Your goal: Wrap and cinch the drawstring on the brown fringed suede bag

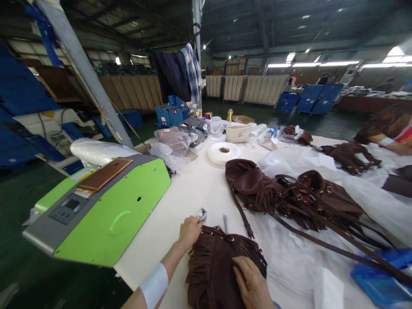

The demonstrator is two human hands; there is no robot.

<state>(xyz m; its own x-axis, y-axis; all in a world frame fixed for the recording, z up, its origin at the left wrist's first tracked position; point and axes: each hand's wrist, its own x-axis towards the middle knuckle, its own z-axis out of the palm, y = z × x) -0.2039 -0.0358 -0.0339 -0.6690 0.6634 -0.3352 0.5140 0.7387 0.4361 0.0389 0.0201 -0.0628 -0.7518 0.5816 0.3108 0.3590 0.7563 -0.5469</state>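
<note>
A dark brown fringed bag [219, 262] lies in front of me on the white table, its gathered top with metal eyelets facing away. My left hand [190, 231] is closed at the bag's upper left corner, fingers curled on its edge. Just beyond those fingertips is a small crumpled whitish wrapping [202, 213]; whether the fingers touch it is unclear. My right hand [252, 281] rests on the bag's front with fingers stretched out, not gripping. A shoulder strap [241, 214] runs from the bag's top right toward other brown bags [251, 184].
At left stands a green and grey machine [128, 214] with a phone [104, 175] on top. Further back are a white tape roll [223, 152], a beige pouch [238, 133] and plastic-wrapped goods [177, 139]. White sheets [289, 257] and a blue plastic bag [383, 279] lie right. Another person's arm [391, 143] shows far right.
</note>
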